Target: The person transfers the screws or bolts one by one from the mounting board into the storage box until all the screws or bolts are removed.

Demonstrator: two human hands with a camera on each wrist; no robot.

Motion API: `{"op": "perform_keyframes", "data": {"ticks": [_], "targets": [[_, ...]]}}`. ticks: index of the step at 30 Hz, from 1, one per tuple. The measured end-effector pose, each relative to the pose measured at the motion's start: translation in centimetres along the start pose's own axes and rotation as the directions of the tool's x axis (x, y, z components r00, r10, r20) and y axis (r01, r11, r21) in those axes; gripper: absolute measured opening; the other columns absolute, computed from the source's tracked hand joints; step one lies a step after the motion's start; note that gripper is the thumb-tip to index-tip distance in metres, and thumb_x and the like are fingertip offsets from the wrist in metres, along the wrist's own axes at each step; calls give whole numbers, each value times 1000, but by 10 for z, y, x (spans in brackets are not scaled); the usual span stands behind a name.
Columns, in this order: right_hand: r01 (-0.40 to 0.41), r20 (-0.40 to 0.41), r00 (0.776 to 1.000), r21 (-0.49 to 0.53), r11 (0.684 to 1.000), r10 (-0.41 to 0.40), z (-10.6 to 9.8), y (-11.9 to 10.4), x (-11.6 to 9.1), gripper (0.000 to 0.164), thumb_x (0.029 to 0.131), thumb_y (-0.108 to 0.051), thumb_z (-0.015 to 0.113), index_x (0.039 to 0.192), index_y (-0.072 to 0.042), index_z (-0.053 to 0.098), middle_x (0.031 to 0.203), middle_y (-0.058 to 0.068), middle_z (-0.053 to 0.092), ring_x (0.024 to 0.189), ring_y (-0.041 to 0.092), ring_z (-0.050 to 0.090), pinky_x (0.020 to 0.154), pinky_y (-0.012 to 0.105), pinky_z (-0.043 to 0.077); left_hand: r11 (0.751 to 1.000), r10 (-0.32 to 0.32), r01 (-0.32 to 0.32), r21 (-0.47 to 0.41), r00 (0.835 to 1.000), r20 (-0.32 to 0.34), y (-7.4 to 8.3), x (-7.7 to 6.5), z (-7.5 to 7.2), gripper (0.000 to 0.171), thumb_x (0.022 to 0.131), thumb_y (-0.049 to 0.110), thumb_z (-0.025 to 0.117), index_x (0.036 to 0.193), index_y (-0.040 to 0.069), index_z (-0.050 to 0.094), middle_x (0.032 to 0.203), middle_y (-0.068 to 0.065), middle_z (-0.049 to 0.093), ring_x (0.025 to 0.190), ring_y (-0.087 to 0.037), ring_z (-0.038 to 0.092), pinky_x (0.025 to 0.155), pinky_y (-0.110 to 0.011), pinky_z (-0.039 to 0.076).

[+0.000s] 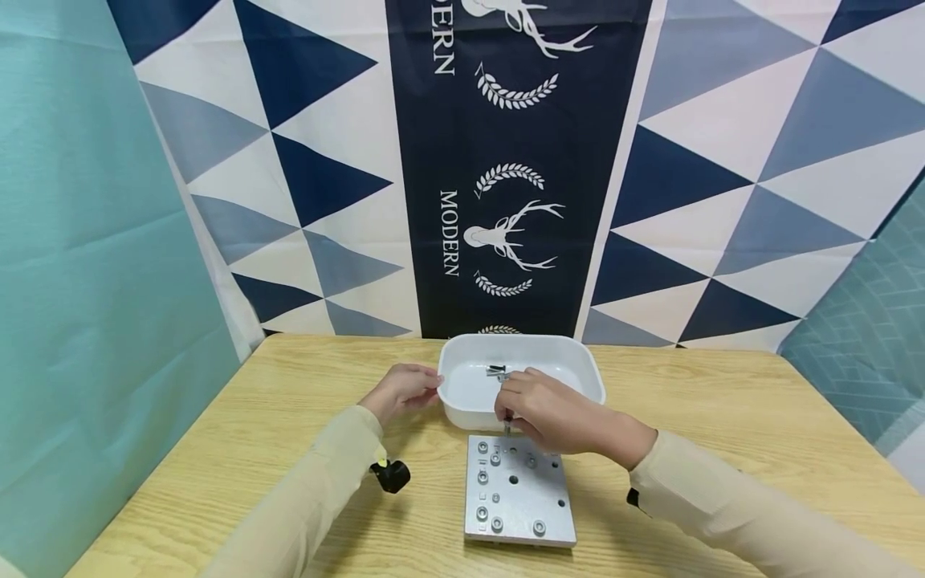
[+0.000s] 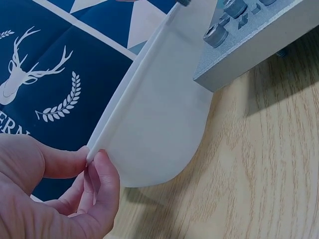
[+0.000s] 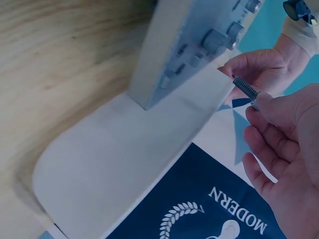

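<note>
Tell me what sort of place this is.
Probably an improvised indoor workstation: a pale wood-grain tabletop, a navy-and-white printed backdrop behind it, and a silver rectangular metal plate fitted with grey round-headed bolts.

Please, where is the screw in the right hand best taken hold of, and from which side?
Probably at its upper end, from above. The right hand pinches the screw there, so the threaded shank sticks out free and, in the head view, points down towards the metal plate.

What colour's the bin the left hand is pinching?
White; the bin shows best in the head view.
</note>
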State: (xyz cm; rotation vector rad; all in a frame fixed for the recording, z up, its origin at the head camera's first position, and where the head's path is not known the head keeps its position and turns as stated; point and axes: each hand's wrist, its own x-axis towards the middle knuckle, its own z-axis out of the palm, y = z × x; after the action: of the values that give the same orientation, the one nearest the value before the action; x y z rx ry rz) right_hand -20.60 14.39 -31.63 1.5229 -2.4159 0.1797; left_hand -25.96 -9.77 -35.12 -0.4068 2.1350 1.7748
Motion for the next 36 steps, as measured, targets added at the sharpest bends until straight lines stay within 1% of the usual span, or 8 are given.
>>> {"op": "perform_keyframes", "data": {"ticks": [6,13,17,21,27,31,36], "targets": [[-12,5,1000,-31,999,12,-5,-1,8,18,79,-4,74,90,-15,64,85,-7,63,85,9,54,82,30,50,1000,0,0,14,1000,-3,0,0,-1,28,94,9,60,120,-1,60,98,-9,61,80,-13,59,70,-18,54],[-15,-18,1000,-37,999,14,-9,5,11,19,77,-2,74,87,-15,64,84,-7,64,82,9,54,80,29,49,1000,-6,6,17,1000,-3,0,1,0,28,94,9,60,120,0,60,96,-8,61,79,-12,58,69,-17,52],[-25,-19,1000,-46,999,25,-10,9,11,20,77,-1,75,87,-14,64,83,-6,64,82,10,54,79,29,49,1000,5,-5,7,1000,5,-1,1,0,27,93,8,60,119,-1,60,93,-7,60,77,-12,58,66,-16,52],[-44,-3,999,-41,998,44,-10,13,12,20,77,-1,76,87,-14,64,83,-7,65,81,9,54,80,28,50,1000,12,-12,0,1000,10,-1,1,-1,27,93,8,60,118,-2,60,92,-7,60,76,-11,58,64,-15,52],[-65,17,998,-34,997,66,-6,22,12,19,77,-2,76,88,-14,66,83,-6,66,81,10,55,78,28,50,1000,6,-6,-6,1000,5,-2,2,-1,27,93,7,61,118,-2,60,89,-6,60,73,-10,58,61,-14,52],[-78,21,997,-31,996,79,-6,29,14,19,77,-1,76,89,-13,67,84,-5,66,82,11,57,78,30,51,1000,0,0,-22,1000,2,-2,4,0,25,92,7,61,116,-1,61,89,-6,59,73,-10,57,62,-14,52],[-66,11,998,-29,997,67,-8,38,16,21,76,2,75,88,-12,67,84,-4,67,81,12,58,77,29,53,1000,-8,8,-19,1000,-5,-1,4,0,24,92,7,62,115,-1,62,89,-6,59,73,-10,57,62,-14,53]]}}
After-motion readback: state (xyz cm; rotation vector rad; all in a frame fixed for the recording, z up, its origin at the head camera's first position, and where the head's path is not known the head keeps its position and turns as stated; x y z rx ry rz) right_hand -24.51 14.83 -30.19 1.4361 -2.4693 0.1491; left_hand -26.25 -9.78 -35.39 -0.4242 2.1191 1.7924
